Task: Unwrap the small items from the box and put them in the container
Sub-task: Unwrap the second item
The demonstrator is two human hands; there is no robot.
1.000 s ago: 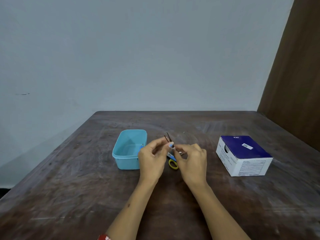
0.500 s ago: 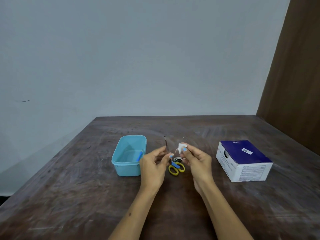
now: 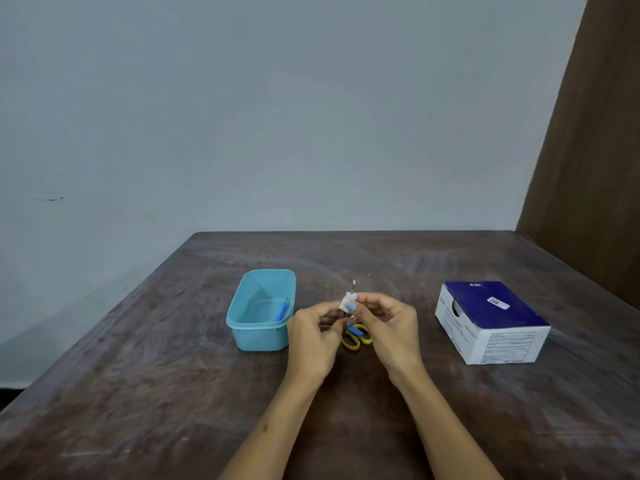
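Small item (image 3: pixel 348 304), white wrapper with a blue bit, at frame centre, above the desk (image 3: pixel 173 375). Left hand (image 3: pixel 313 336) and right hand (image 3: pixel 389 327) both pinch it, fingertips meeting. Yellow scissors (image 3: pixel 355 339) on the desk below them. Teal container (image 3: pixel 242 327) left of the hands, blue piece inside. Box (image 3: pixel 491 320) at right, well apart.

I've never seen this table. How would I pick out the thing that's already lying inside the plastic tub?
Start at the dark wooden table and find the light blue container left of the two hands. Inside it, against the right wall, leans a slim blue item. It is the only thing in the tub, and a deeper blue than the tub itself.
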